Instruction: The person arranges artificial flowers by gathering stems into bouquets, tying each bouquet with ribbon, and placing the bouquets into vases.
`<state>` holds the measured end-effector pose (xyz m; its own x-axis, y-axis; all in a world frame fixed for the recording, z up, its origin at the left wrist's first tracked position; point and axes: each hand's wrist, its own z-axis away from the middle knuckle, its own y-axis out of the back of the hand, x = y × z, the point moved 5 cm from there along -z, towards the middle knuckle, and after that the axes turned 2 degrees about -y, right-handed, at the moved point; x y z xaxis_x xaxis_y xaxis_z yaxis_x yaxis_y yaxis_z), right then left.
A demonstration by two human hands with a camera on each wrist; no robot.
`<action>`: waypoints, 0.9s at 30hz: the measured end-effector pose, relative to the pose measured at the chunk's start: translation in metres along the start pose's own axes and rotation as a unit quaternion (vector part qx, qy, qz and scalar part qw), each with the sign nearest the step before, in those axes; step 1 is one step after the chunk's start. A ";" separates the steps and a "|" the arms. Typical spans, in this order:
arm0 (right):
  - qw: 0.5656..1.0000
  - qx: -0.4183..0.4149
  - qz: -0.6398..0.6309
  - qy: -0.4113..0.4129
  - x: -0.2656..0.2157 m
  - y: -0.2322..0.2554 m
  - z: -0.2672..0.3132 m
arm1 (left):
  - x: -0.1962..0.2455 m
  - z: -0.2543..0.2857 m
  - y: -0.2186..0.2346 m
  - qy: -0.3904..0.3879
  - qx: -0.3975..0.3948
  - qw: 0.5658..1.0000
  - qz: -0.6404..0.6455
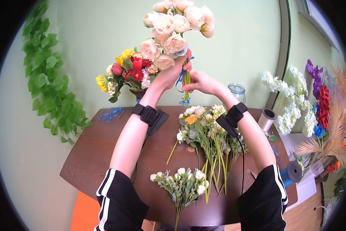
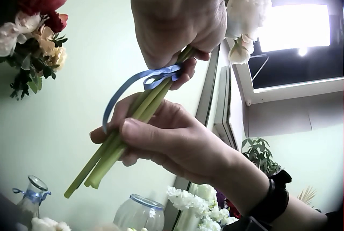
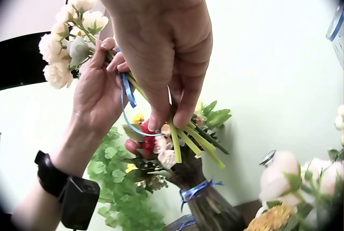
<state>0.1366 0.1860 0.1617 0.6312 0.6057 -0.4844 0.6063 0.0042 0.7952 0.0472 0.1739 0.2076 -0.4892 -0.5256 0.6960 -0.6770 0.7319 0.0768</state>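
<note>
Loose cut flowers (image 1: pixel 198 122) and a white-budded spray (image 1: pixel 180 181) lie on the brown table (image 1: pixel 88 154) below the raised pale-pink bouquet (image 1: pixel 165 25), whose lower blooms overlap the mixed flowers (image 1: pixel 132 71) in the head view. The left hand (image 1: pixel 172 76) curls round the bouquet's green stems (image 2: pixel 152 99) at a blue ribbon (image 2: pixel 126 87), while the right hand (image 1: pixel 204 82) pinches them lower down between thumb and fingers. Left-hand fingers partly cover the ribbon's crossing, and cut flowers hide the lower part of a glass bottle (image 1: pixel 185 102).
</note>
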 end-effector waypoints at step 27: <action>0.997 0.075 -0.003 -0.012 0.104 -0.038 -0.050 | -0.114 -0.014 0.068 0.022 0.078 0.997 -0.009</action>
<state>0.1553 0.2888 0.0990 0.6377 0.5870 -0.4988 0.6744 -0.1125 0.7298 0.0647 0.2895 0.1440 -0.4545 -0.5160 0.7260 -0.7645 0.6442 -0.0207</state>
